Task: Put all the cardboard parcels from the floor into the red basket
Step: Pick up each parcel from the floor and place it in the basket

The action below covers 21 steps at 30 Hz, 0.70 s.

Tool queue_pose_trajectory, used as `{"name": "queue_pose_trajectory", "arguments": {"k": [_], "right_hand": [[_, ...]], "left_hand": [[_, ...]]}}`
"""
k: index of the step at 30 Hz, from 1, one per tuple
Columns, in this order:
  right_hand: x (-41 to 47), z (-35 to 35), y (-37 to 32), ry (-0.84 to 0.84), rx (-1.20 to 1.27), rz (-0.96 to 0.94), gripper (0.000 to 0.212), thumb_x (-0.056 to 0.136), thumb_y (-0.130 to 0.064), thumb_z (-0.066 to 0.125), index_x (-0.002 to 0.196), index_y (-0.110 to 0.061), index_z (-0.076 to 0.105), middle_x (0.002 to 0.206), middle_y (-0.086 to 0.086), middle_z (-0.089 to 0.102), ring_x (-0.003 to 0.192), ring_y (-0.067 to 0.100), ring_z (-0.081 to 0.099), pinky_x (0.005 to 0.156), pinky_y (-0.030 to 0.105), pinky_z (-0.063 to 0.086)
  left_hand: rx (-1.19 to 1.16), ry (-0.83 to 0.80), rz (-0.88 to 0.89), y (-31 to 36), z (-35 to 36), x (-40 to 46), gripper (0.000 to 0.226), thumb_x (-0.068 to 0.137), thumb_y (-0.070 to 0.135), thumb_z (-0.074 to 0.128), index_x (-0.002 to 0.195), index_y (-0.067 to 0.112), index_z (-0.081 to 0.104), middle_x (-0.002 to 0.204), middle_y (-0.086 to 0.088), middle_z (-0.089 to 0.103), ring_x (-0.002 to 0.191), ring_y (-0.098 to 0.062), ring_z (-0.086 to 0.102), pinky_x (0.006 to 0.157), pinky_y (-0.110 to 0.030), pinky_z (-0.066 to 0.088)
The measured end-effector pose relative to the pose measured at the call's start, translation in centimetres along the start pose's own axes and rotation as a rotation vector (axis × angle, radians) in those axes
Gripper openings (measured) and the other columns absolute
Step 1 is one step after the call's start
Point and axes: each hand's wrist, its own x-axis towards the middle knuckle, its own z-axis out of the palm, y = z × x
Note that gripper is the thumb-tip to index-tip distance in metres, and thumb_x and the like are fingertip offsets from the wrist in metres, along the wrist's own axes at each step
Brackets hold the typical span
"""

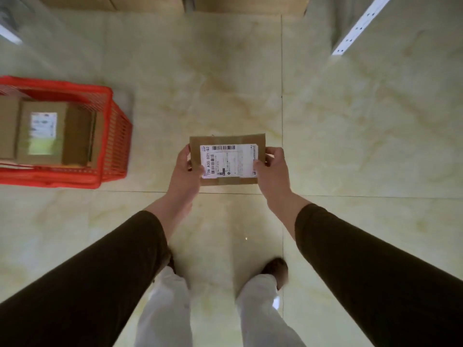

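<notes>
I hold a small flat cardboard parcel (227, 160) with a white shipping label above the floor, in the middle of the view. My left hand (186, 169) grips its left edge and my right hand (271, 169) grips its right edge. The red basket (114, 136) stands on the floor to the left, well apart from the parcel. Inside it lie cardboard parcels, the top one (43, 132) showing a white label.
The floor is glossy pale marble tile (350, 146). Large cardboard boxes (150, 2) line the far edge. A white perforated shelf upright (360, 25) stands at the upper right. My legs and shoes (274, 270) are below the parcel.
</notes>
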Motion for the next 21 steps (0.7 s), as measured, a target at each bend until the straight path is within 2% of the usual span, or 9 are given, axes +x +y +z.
{"name": "queue_pose_trajectory", "arguments": {"k": [3, 5, 8, 12, 15, 16, 19, 21], "right_hand": [[-2.6, 4.7, -3.0, 0.007, 0.003, -0.031, 0.027, 0.097, -0.009, 0.054, 0.117, -0.025, 0.045, 0.117, -0.002, 0.069, 0.101, 0.018, 0.068, 0.068, 0.021, 0.054], [-4.2, 8.2, -4.6, 0.012, 0.017, -0.029, 0.028, 0.097, -0.009, 0.055, 0.119, -0.024, 0.047, 0.118, -0.001, 0.07, 0.102, 0.018, 0.069, 0.072, 0.023, 0.056], [-6.6, 13.7, -6.6, 0.011, 0.048, -0.002, 0.027, 0.096, -0.012, 0.059, 0.12, -0.022, 0.052, 0.115, -0.002, 0.073, 0.102, 0.018, 0.071, 0.087, 0.035, 0.059], [-8.5, 20.3, -9.1, -0.025, 0.073, -0.004, 0.023, 0.095, -0.016, 0.061, 0.115, -0.026, 0.053, 0.112, -0.005, 0.073, 0.1, 0.016, 0.071, 0.091, 0.039, 0.058], [-9.0, 24.6, -10.3, -0.042, 0.084, 0.013, 0.022, 0.094, -0.016, 0.061, 0.113, -0.026, 0.055, 0.111, -0.006, 0.073, 0.099, 0.016, 0.071, 0.09, 0.041, 0.059], [-9.1, 26.0, -10.7, -0.052, 0.093, 0.021, 0.022, 0.094, -0.016, 0.062, 0.112, -0.027, 0.055, 0.11, -0.006, 0.073, 0.098, 0.016, 0.072, 0.089, 0.041, 0.059], [-9.2, 29.7, -11.9, -0.08, 0.089, 0.05, 0.021, 0.094, -0.015, 0.062, 0.11, -0.027, 0.054, 0.101, -0.012, 0.069, 0.095, 0.013, 0.071, 0.077, 0.028, 0.058], [-9.3, 32.1, -12.5, -0.074, 0.11, 0.07, 0.022, 0.093, -0.015, 0.062, 0.109, -0.026, 0.053, 0.1, -0.012, 0.066, 0.094, 0.013, 0.069, 0.076, 0.027, 0.056]], "left_hand": [[-0.067, 0.067, 0.017, 1.4, -5.6, -0.4, 0.055, 0.095, -0.005, 0.05, 0.142, 0.022, 0.046, 0.114, 0.0, 0.071, 0.103, -0.012, 0.069, 0.078, -0.021, 0.055], [-0.095, 0.094, 0.012, 1.8, -9.5, -0.5, 0.05, 0.096, -0.002, 0.053, 0.14, 0.02, 0.046, 0.114, 0.002, 0.069, 0.103, -0.01, 0.067, 0.079, -0.02, 0.052], [-0.091, 0.152, 0.0, 2.2, -16.0, -0.5, 0.042, 0.096, 0.002, 0.058, 0.135, 0.016, 0.05, 0.115, 0.003, 0.068, 0.104, -0.013, 0.066, 0.082, -0.02, 0.051], [-0.041, 0.185, -0.033, 3.1, -23.7, 0.6, 0.042, 0.096, 0.007, 0.061, 0.136, 0.016, 0.05, 0.124, -0.004, 0.068, 0.114, -0.024, 0.065, 0.1, -0.042, 0.051], [-0.075, 0.203, -0.102, 3.7, -27.8, 1.9, 0.043, 0.096, 0.007, 0.06, 0.136, 0.019, 0.048, 0.12, -0.003, 0.069, 0.11, -0.031, 0.067, 0.093, -0.058, 0.054], [-0.087, 0.208, -0.121, 3.9, -28.9, 2.3, 0.042, 0.097, 0.006, 0.059, 0.136, 0.018, 0.047, 0.118, -0.002, 0.069, 0.108, -0.029, 0.068, 0.091, -0.056, 0.055], [-0.053, 0.23, -0.107, 4.4, -32.2, 3.9, 0.04, 0.098, 0.006, 0.057, 0.136, 0.017, 0.048, 0.117, 0.0, 0.067, 0.109, -0.022, 0.065, 0.092, -0.039, 0.053], [-0.024, 0.224, -0.09, 4.7, -34.5, 5.3, 0.04, 0.098, 0.009, 0.058, 0.136, 0.021, 0.049, 0.116, 0.002, 0.068, 0.106, -0.021, 0.066, 0.084, -0.035, 0.053]]}}
